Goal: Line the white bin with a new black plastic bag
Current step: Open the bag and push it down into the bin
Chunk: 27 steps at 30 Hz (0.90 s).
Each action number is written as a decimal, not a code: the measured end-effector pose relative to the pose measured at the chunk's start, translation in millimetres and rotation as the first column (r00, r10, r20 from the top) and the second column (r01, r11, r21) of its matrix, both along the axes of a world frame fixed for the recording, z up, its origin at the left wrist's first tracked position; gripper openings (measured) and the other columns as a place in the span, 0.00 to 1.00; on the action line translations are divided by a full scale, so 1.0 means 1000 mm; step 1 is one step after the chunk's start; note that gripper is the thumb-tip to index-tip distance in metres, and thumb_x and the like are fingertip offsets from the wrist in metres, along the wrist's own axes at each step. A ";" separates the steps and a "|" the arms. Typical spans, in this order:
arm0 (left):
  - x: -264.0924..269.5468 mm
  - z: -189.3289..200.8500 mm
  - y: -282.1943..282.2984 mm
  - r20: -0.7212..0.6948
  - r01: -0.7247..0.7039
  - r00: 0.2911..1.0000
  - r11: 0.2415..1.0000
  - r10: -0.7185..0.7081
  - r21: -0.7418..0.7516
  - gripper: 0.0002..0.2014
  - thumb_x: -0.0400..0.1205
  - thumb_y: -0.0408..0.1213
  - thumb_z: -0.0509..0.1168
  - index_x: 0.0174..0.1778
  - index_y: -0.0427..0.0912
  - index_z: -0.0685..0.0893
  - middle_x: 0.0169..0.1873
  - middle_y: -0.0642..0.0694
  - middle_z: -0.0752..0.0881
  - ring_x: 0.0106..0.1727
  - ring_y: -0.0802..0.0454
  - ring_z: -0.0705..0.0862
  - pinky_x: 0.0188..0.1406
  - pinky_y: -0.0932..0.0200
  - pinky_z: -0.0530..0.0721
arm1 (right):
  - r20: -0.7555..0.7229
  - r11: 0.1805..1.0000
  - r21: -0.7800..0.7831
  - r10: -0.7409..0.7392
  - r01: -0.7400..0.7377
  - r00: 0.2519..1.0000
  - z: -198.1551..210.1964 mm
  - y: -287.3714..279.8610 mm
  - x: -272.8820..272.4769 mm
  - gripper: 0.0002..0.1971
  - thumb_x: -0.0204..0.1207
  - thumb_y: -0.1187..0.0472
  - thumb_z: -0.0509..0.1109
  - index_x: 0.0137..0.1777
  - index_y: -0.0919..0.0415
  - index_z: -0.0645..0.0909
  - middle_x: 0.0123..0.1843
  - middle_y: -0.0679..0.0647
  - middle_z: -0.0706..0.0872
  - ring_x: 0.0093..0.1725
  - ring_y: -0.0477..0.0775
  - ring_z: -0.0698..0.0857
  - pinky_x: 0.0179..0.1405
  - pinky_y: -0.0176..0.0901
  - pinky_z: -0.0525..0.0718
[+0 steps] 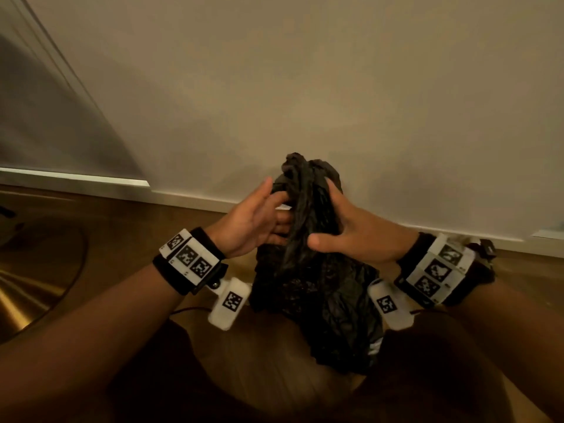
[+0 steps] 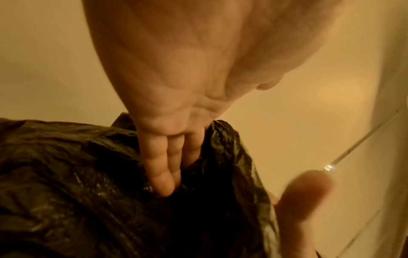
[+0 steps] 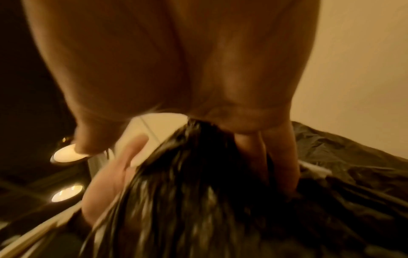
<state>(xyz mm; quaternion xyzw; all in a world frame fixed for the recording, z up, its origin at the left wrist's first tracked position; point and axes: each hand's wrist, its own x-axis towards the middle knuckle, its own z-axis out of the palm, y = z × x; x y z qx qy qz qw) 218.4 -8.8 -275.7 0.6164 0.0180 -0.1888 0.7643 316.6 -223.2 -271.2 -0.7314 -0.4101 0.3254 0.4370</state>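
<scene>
A crumpled black plastic bag is held up between both hands over the wooden floor, its top bunched into a neck. My left hand lies against the neck's left side, its straight fingers pushed into the folds of the black bag and the thumb held apart. My right hand grips the neck from the right, with the thumb in front and the fingers behind the gathered black bag. The white bin is not in sight in any view.
A pale wall with a white skirting board stands close behind the bag. A round brass-coloured base lies on the wooden floor at the left. A thin cable runs under my left wrist.
</scene>
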 end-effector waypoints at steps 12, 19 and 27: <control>-0.007 -0.017 0.052 0.197 -0.289 0.941 0.956 0.274 0.050 0.38 0.69 0.63 0.74 0.69 0.40 0.80 0.67 0.34 0.84 0.64 0.36 0.82 0.62 0.42 0.79 | 0.030 0.928 0.239 -0.301 0.285 0.953 0.048 -0.046 0.053 0.22 0.77 0.75 0.70 0.68 0.56 0.85 0.58 0.44 0.92 0.57 0.41 0.90 0.57 0.39 0.88; 0.007 -0.023 0.064 0.425 -0.342 0.893 0.837 0.148 0.427 0.52 0.66 0.65 0.75 0.83 0.55 0.60 0.83 0.51 0.65 0.82 0.54 0.64 0.78 0.51 0.67 | -0.287 0.772 0.416 -0.389 0.480 0.875 0.086 -0.083 0.073 0.32 0.81 0.82 0.55 0.46 0.47 0.94 0.47 0.45 0.95 0.48 0.47 0.93 0.45 0.40 0.91; 0.051 -0.048 0.051 0.378 -0.378 0.921 0.462 0.097 0.802 0.58 0.68 0.47 0.80 0.87 0.48 0.48 0.64 0.39 0.85 0.64 0.41 0.84 0.66 0.49 0.80 | -0.358 0.738 0.395 -0.425 0.547 0.831 0.057 -0.078 0.070 0.31 0.81 0.81 0.55 0.46 0.49 0.94 0.46 0.46 0.95 0.47 0.48 0.93 0.43 0.41 0.91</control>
